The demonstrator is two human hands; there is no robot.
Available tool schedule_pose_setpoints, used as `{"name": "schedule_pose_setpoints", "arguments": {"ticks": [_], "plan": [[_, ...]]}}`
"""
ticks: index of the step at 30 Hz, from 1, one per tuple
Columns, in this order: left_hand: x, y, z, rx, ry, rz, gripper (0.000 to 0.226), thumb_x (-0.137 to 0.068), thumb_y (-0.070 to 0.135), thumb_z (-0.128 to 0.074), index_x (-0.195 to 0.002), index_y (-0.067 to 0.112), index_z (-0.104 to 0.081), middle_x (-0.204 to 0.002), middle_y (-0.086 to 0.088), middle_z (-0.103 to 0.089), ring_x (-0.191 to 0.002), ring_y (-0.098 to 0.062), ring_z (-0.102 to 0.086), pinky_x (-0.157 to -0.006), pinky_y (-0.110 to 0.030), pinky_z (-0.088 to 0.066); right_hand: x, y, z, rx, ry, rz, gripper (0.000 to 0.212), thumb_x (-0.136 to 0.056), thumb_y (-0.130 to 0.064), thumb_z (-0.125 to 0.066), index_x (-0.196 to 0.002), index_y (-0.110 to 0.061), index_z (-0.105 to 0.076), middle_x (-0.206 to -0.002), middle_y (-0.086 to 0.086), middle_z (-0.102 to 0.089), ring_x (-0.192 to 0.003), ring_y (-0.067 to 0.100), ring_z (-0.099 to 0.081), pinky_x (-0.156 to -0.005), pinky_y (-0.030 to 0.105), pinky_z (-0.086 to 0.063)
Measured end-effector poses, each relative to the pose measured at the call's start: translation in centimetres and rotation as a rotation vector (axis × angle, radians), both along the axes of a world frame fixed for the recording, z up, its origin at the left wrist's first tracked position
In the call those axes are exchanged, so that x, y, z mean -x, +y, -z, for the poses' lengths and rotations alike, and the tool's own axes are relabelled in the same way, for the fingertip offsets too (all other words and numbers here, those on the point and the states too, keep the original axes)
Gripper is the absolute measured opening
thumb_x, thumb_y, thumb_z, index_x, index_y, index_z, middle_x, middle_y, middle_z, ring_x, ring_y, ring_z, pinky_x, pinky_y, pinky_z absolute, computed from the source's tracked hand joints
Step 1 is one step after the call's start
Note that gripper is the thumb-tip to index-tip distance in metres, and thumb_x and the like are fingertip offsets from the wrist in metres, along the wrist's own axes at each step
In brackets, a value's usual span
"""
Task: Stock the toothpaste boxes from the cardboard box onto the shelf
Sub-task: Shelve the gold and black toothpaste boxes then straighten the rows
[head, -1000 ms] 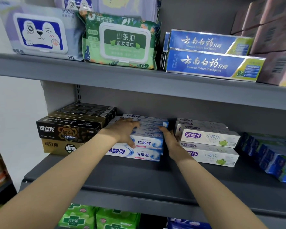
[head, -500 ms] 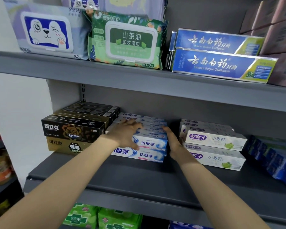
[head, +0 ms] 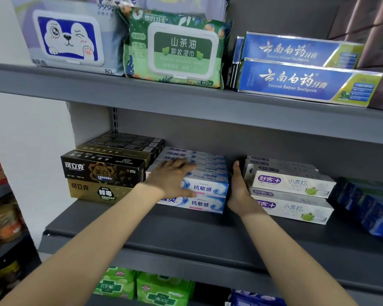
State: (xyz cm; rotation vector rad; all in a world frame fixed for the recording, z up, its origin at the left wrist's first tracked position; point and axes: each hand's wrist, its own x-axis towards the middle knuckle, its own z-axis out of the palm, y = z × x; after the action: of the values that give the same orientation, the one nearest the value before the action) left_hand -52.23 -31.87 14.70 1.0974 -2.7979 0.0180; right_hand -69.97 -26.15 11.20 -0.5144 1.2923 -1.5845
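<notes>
Your left hand (head: 170,176) lies flat, fingers straight and spread, on top of the stack of white-and-blue toothpaste boxes (head: 205,188) in the middle of the grey shelf (head: 186,235); it grips nothing. Your right hand (head: 239,186) stands on edge with straight fingers, its palm against the right end of the same stack, in the gap between it and the white-and-purple boxes (head: 292,184) just beside. The stack sits two layers high, set back from the shelf's front lip, touching the black-and-gold boxes (head: 104,171) on its left. Further right lie blurred blue boxes (head: 367,208). On the shelf above rest two wet-wipe packs (head: 175,49) and blue Yunnan Baiyao toothpaste boxes (head: 305,82). Green packs (head: 142,288) show on the shelf below.
</notes>
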Motion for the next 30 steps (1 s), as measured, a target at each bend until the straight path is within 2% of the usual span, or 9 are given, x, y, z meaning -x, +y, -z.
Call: {"name": "schedule_pose_setpoints", "arguments": {"ticks": [6, 8, 11, 15, 19, 21, 25, 27, 30], "plan": [[-0.1, 0.0, 0.8, 0.061, -0.007, -0.028, 0.094, -0.079, 0.059, -0.060, -0.151, 0.032, -0.005, -0.160, 0.000, -0.005, -0.147, -0.019, -0.007, -0.117, -0.036, -0.006, -0.8, 0.6, 1.1, 0.081, 0.048, -0.039, 0.060, -0.092, -0.066, -0.023, -0.104, -0.024, -0.064, -0.103, 0.006, -0.070, -0.093, 0.022, -0.066, -0.086, 0.039, -0.051], [-0.1, 0.1, 0.5, 0.049, -0.013, -0.021, 0.095, -0.079, 0.057, -0.062, -0.151, 0.031, -0.005, -0.160, -0.001, -0.005, -0.147, -0.019, -0.007, -0.117, -0.036, -0.006, -0.6, 1.1, 0.7, 0.094, 0.042, -0.049, 0.063, -0.091, -0.067, -0.025, -0.117, -0.021, -0.060, -0.115, 0.009, -0.067, -0.102, 0.024, -0.064, -0.090, 0.040, -0.049], [-0.3, 0.2, 0.4, 0.048, -0.017, -0.015, 0.095, -0.080, 0.051, -0.064, -0.151, 0.031, -0.004, -0.160, -0.002, -0.004, -0.147, -0.018, -0.006, -0.117, -0.036, -0.005, 0.6, 1.9, 0.9, 0.144, 0.059, -0.125, 0.073, -0.087, -0.069, -0.035, -0.140, -0.020, -0.042, -0.140, 0.001, -0.051, -0.126, 0.017, -0.050, -0.112, 0.039, -0.032], [-0.2, 0.7, 1.0, 0.117, -0.017, -0.046, 0.095, -0.081, 0.046, -0.065, -0.151, 0.030, -0.003, -0.160, -0.005, -0.002, -0.147, -0.021, -0.005, -0.118, -0.037, -0.005, 0.3, 3.0, 1.3, 0.189, 0.433, -0.229, 0.071, -0.072, -0.038, -0.077, -0.134, -0.022, -0.047, -0.126, -0.002, -0.063, -0.116, 0.014, -0.058, -0.105, 0.034, -0.041], [-0.1, 0.5, 0.9, 0.098, -0.004, -0.038, 0.096, -0.080, 0.045, -0.068, -0.151, 0.030, -0.006, -0.160, -0.005, -0.004, -0.147, -0.022, -0.006, -0.118, -0.038, -0.008, -1.0, 2.9, 1.5, 0.164, 0.598, -0.121, 0.065, -0.072, -0.003, -0.077, -0.126, -0.020, -0.046, -0.122, 0.005, -0.063, -0.109, 0.018, -0.062, -0.097, 0.037, -0.049], [-0.4, 0.3, 0.8, 0.072, 0.009, -0.019, 0.095, -0.080, 0.045, -0.068, -0.151, 0.031, -0.006, -0.160, -0.005, -0.004, -0.147, -0.021, -0.006, -0.119, -0.037, -0.008, -1.0, 3.0, 1.3, 0.153, 0.627, -0.107, 0.062, -0.073, -0.002, -0.077, -0.124, -0.021, -0.047, -0.121, 0.005, -0.064, -0.108, 0.020, -0.062, -0.094, 0.035, -0.050], [-1.1, 0.5, 1.1, 0.149, -0.039, -0.041, 0.096, -0.081, 0.039, -0.069, -0.150, 0.031, -0.003, -0.160, -0.001, -0.005, -0.147, -0.019, -0.007, -0.118, -0.035, -0.006, -1.0, 4.1, 0.5, 0.105, 0.783, -0.121, 0.086, -0.074, -0.004, -0.077, -0.137, -0.034, -0.028, -0.123, -0.011, -0.056, -0.106, 0.009, -0.056, -0.080, 0.008, -0.045], [-1.3, 0.5, 1.2, 0.200, -0.069, -0.067, 0.099, -0.079, 0.035, -0.071, -0.150, 0.032, -0.002, -0.159, -0.001, -0.007, -0.146, -0.021, -0.010, -0.118, -0.035, -0.007, -1.3, 4.0, 0.7, 0.062, 0.938, -0.108, 0.104, -0.073, -0.005, -0.078, -0.148, -0.031, -0.012, -0.130, -0.010, -0.049, -0.119, 0.012, -0.049, -0.094, 0.012, -0.037], [-1.3, 0.4, 1.0, 0.198, -0.070, -0.080, 0.102, -0.077, 0.031, -0.074, -0.150, 0.034, -0.003, -0.158, -0.003, -0.011, -0.145, -0.024, -0.012, -0.117, -0.036, -0.010, -2.1, 3.7, 0.9, -0.028, 1.130, -0.013, 0.105, -0.072, -0.006, -0.079, -0.151, -0.027, -0.013, -0.146, 0.000, -0.039, -0.132, 0.018, -0.041, -0.105, 0.023, -0.031]]}}
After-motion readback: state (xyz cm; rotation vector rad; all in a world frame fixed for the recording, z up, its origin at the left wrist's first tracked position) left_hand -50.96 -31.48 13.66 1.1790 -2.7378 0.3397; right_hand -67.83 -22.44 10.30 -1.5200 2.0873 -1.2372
